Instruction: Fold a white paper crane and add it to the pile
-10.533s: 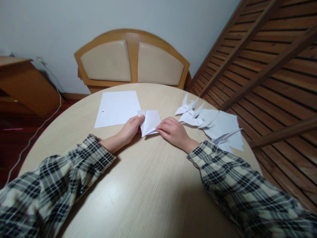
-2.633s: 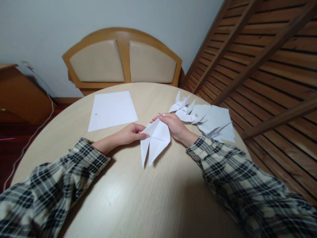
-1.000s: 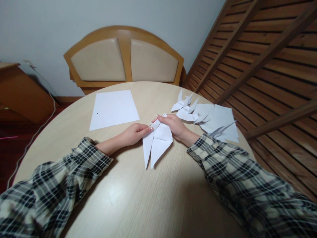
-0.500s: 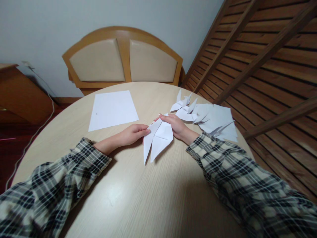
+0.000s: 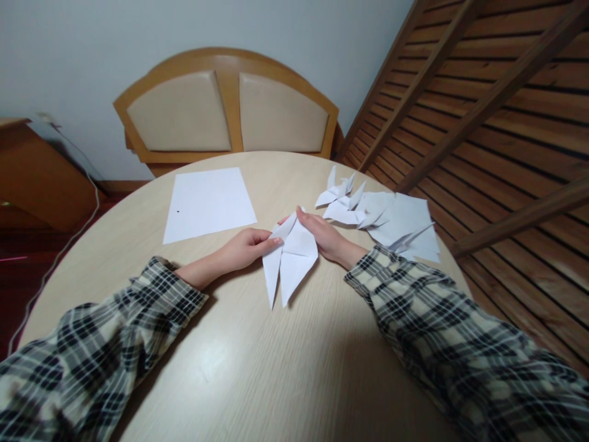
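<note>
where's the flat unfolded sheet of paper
In the head view the sheet lies flat on the far left side of the table, before the chair, just beyond the left hand, which pinches the folded paper.

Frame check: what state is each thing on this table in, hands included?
folded paper: partly folded, two long points toward the person, held at its far end.
left hand: grip shut on folded paper.
right hand: grip shut on folded paper.
flat sheet: unfolded, untouched.
paper cranes: folded, lying by loose sheets.
</note>
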Available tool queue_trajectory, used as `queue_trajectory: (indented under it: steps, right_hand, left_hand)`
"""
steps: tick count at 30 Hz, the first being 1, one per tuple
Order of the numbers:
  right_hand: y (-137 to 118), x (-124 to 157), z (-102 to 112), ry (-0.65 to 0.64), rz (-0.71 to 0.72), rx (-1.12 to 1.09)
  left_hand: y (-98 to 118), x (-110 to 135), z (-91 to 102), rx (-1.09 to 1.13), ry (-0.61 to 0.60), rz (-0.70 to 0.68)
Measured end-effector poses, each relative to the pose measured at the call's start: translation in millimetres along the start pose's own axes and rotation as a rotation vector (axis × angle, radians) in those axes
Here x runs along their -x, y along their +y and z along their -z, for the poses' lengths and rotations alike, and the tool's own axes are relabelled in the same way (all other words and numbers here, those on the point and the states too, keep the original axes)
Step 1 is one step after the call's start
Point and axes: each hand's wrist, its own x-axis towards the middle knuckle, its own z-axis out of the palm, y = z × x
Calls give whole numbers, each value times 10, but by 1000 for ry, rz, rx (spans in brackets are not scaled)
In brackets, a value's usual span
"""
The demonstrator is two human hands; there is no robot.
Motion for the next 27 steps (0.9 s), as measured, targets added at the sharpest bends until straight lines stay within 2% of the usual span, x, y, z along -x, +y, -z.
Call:
queue_trajectory:
  steps: [6, 12, 19, 27]
  right_hand:
    - [34, -13, 50, -16, -10, 8]
    - [62, -32, 35, 12, 18, 144]
    - [152, -78, 35, 84, 89, 190]
    - [182, -87, 52, 183, 218, 426]
  left_hand:
    - [-88, -33, 0, -59, 248, -9]
    - [-57, -9, -24, -180, 385, -57]
    - [36, 30, -36, -344, 396, -144]
    - [41, 21, -25, -375, 324, -77]
